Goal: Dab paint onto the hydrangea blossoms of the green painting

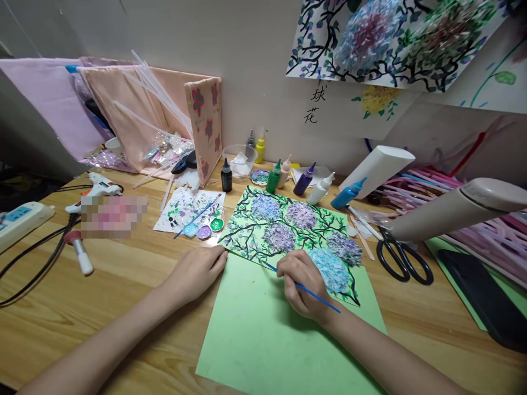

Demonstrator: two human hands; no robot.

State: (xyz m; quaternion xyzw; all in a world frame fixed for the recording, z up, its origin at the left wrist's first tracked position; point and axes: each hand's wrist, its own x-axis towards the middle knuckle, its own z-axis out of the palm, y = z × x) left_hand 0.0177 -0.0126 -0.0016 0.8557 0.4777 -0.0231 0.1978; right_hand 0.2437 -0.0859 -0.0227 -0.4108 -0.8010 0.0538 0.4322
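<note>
Between the fingers of my right hand (302, 282) is a thin blue paintbrush (315, 296), its tip at the near edge of the painting (247, 225). The painting shows black branches, small green and purple leaves, and raised flower heads in blue and purple. Beneath it lies a larger light green sheet (242, 329). My left hand (201, 271) rests palm down on the table, its fingers stretched out to touch the painting's left corner. Just beyond that hand, a paint palette (203, 232) holds green, purple and light blue paint, with a second brush (191, 224) across it.
Paint bottles (274, 176) line the back of the painting. Black-handled scissors (401, 258), a grey cylinder (457, 208) and a black phone-like slab (481, 296) are on the right. A glue gun (96, 186) and power strip (24, 219) lie left, near a paint-stained paper (181, 203).
</note>
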